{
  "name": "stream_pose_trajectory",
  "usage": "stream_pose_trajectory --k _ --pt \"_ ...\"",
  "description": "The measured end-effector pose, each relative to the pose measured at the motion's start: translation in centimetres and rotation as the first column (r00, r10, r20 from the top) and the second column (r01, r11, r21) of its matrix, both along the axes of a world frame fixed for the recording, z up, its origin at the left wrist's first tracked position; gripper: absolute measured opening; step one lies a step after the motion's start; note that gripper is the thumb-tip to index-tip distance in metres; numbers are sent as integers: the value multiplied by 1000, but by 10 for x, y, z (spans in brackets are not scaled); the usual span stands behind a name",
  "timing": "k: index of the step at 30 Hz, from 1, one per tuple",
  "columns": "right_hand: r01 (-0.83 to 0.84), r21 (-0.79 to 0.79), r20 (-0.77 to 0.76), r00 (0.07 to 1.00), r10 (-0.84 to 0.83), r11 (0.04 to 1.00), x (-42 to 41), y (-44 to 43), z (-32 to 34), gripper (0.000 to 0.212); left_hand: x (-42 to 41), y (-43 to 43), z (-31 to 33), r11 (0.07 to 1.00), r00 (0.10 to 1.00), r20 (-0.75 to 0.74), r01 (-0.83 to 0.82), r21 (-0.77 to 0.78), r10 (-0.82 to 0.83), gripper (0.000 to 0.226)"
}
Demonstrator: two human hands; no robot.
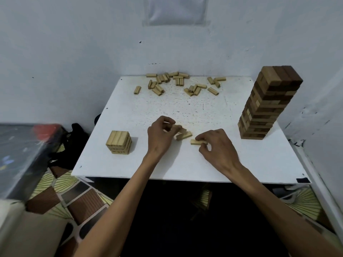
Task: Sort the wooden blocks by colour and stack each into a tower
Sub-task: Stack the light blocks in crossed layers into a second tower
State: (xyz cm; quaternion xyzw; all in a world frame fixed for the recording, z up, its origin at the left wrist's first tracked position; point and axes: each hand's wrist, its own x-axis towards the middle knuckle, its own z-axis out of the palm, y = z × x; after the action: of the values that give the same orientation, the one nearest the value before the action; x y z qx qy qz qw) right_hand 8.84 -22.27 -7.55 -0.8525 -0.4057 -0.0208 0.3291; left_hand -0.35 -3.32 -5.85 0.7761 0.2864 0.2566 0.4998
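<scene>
1. Table [185, 164]: white, speckled top, filling the centre of the frame and set into a corner of white wall [74, 43].
2. Left hand [161, 134]: centre of the frame, just above the table top. Fingers curled inward, tips pinching the first pale block [177, 127]. The contact is blurred.
3. First pale block: at the left fingertips, centre of the frame. Whether it rests on the table cannot be told.
4. Right hand [217, 147]: just right of centre. Fingers curled, thumb and fingertips pinching the near end of the second pale block [195, 141].
5. Second pale block: lying flat on the table, its free end pointing to the left of the frame.
6. Third pale block [184, 135]: between the 2 hands, lying on the table at a slant, just beside the first.
7. Short pale tower [119, 144]: left of centre, near the table's left edge. 3 blocks side by side form its top layer, and all visible blocks are pale.
8. Tall tower [269, 102]: right of the frame, upright, with dark and pale blocks mixed through its layers.
9. Loose pale blocks [178, 83]: scattered in clusters along the far edge, upper centre of the frame.
10. Black bag [74, 145]: on the floor, against the table's left side.
11. Patterned floor [65, 191]: lower left of the frame.
</scene>
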Motion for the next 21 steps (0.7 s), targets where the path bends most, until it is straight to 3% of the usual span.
stream_pose_trajectory --k 5,11,17,21 --pt "-51 6 53 997 50 999 3 9 -3 23 2 -1 -9 998 998 -56 -9 63 12 15" --pt "-118 -34 45 992 120 992 14 14 1 21 4 0 -10 961 986 -155 94 258 -55 13" --pt "-157 -30 -45 987 155 987 17 16 8 31 1 4 -11 948 964 -224 200 250 -144 22" --pt "-127 -72 -54 991 124 989 25 18 11 47 -9 4 -5 858 886 -451 313 408 -109 58"
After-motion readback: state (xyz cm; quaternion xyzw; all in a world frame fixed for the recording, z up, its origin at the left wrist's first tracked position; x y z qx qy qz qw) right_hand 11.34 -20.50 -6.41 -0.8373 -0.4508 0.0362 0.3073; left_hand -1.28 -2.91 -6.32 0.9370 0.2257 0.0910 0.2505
